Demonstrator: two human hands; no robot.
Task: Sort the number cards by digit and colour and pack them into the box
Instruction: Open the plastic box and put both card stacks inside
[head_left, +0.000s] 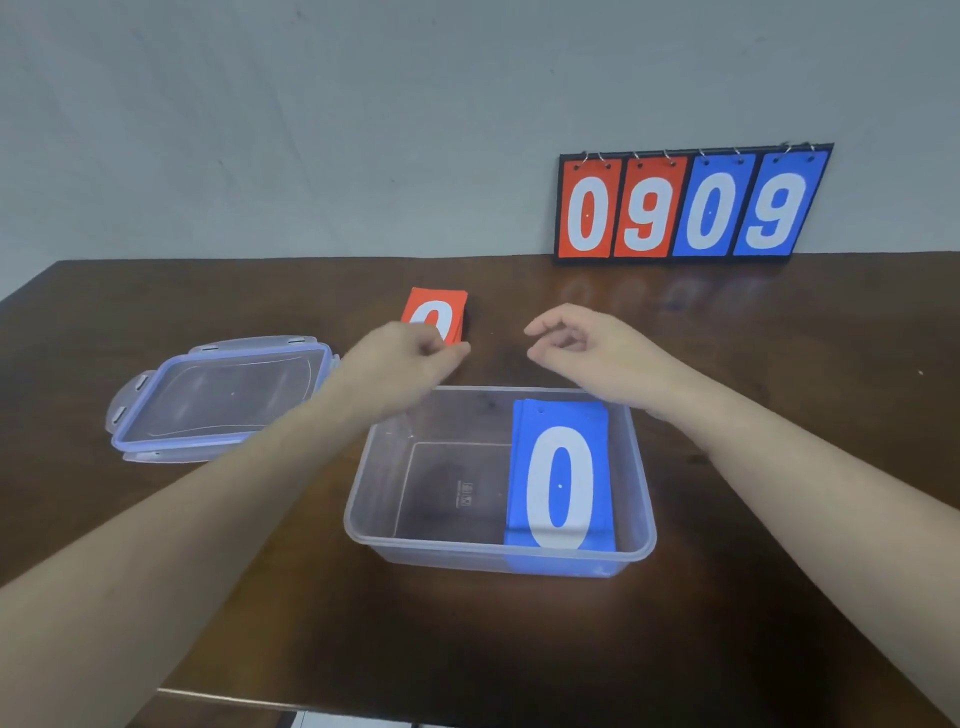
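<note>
Two grips | left hand (410, 358) pinches red cards (436, 314) | right hand (587, 353) loosely curled, empty

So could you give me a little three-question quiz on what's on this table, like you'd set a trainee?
1. True or false: the blue card stack lies in the right half of the clear box.
2. Which hand touches the red card stack? A) left hand B) right hand C) neither
3. Fill in: the lid lies on the table to the box's ____.

Key: 1 true; 2 A; 3 left.
</note>
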